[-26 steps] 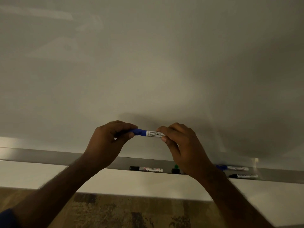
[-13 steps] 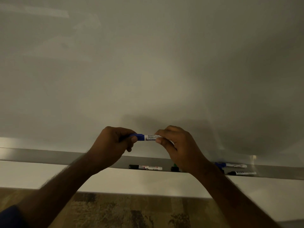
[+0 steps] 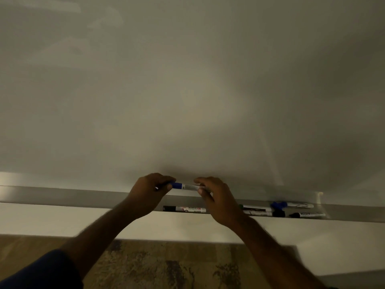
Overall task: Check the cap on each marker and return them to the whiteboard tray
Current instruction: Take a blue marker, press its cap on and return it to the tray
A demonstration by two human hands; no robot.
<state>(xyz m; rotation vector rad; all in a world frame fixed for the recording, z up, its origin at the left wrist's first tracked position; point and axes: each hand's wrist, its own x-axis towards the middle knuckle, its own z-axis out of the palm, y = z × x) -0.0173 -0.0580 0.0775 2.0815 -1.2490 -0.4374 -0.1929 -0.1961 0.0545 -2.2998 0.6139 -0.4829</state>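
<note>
Head view showed me a dim whiteboard (image 3: 187,90) and patterned floor (image 3: 166,268); both hands' fingers (image 3: 164,179) grasped the blue marker (image 3: 183,186) above the tray (image 3: 62,196).

The scene is dim, with a warm grey cast. A soft shadow falls on the whiteboard (image 3: 187,90) above the hands. Faint reflections streak its upper left. The forearms show motion blur. Straight lines bow toward the edges.
</note>
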